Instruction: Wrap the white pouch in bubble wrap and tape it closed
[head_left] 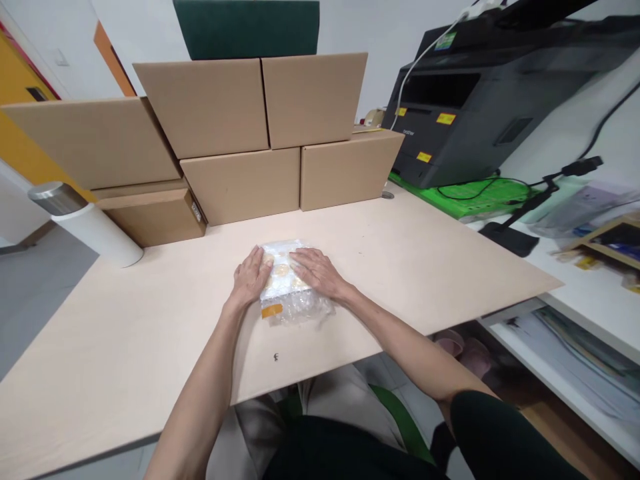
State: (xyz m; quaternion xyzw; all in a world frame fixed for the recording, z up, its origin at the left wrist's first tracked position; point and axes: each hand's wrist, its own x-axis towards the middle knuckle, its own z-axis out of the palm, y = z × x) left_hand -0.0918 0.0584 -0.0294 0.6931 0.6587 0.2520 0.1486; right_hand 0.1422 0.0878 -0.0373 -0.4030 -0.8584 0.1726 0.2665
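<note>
In the middle of the table lies a flat whitish package in clear bubble wrap (281, 283), with round tan marks showing through and a loose plastic flap toward me. An orange piece of tape (272, 311) is on its near left corner. My left hand (251, 272) rests along the package's left edge, thumb over the top, fingers stretched forward. Across its upper right side my right hand (317, 270) lies flat with fingers extended, pressing on the wrap. The underside of the package is hidden.
Stacked cardboard boxes (240, 187) line the table's far edge. At the far left a white bottle (105, 233) with a metal cap stands near the edge. A dark printer (450, 113) and a black stand (510, 237) are to the right, beside the wooden tabletop (425, 253).
</note>
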